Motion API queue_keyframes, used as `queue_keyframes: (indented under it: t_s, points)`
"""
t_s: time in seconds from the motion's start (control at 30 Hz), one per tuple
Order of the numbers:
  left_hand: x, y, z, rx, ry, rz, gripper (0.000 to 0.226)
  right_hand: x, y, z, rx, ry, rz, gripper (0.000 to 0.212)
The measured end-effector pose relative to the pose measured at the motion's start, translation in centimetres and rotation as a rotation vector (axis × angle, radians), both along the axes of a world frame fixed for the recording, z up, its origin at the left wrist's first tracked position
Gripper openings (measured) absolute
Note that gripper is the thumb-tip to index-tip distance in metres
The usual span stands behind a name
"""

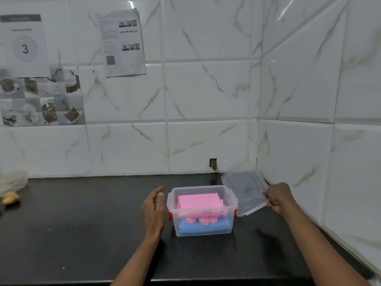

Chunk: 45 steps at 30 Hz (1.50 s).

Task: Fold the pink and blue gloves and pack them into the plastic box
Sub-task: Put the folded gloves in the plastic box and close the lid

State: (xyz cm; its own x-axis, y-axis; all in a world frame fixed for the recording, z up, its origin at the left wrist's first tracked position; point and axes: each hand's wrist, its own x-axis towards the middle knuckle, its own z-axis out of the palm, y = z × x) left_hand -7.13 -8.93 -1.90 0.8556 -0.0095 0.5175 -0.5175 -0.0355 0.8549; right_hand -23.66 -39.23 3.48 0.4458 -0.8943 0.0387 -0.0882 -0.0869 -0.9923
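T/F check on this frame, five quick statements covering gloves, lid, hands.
1. The pink gloves lie on top of the blue gloves inside the plastic box. True.
2. The lid is snapped shut on the box. False: it is off, tilted to the box's right, held by the right hand.
3. The left hand grips the lid. False: it is open beside the box's left side, holding nothing.
4. The box stands on a dark countertop. True.
5. A blue glove lies loose on the countertop. False: both colours show only inside the box.
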Motion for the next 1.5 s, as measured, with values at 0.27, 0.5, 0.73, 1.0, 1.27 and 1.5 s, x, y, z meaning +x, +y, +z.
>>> queue_keyframes:
  t_s: [0.27,0.5,0.73,1.0,1.27,1.5]
  points:
    - [-0.4,-0.9,7.1,-0.289,0.277,-0.418,0.068,-0.8,7.5,4.0,-1.206,-0.133,0.018,0.032]
    - [-0.3,-1.5,10.7,0.057,0.490,-0.475,0.008,-1.3,9.8,1.9,-1.301,-0.030,0.336,0.030]
    - [-1.3,-0.7,7.8,0.650,0.202,-0.017,0.029,-1.4,8.5,-1.5,-0.732,0.079,0.489,0.041]
    - [-2.2,-0.8,7.4,0.995,0.055,0.198,0.019,-1.4,8.7,-2.6,-0.616,-0.003,0.428,0.041]
    - [-1.9,0.8,6.1,0.696,0.249,-0.137,0.032,-1.5,10.1,-2.7,-0.672,-0.046,0.306,0.015]
    - [-1.6,1.1,6.5,0.534,0.383,-0.311,0.016,0.1,10.7,-0.8,-0.732,0.123,0.240,0.007]
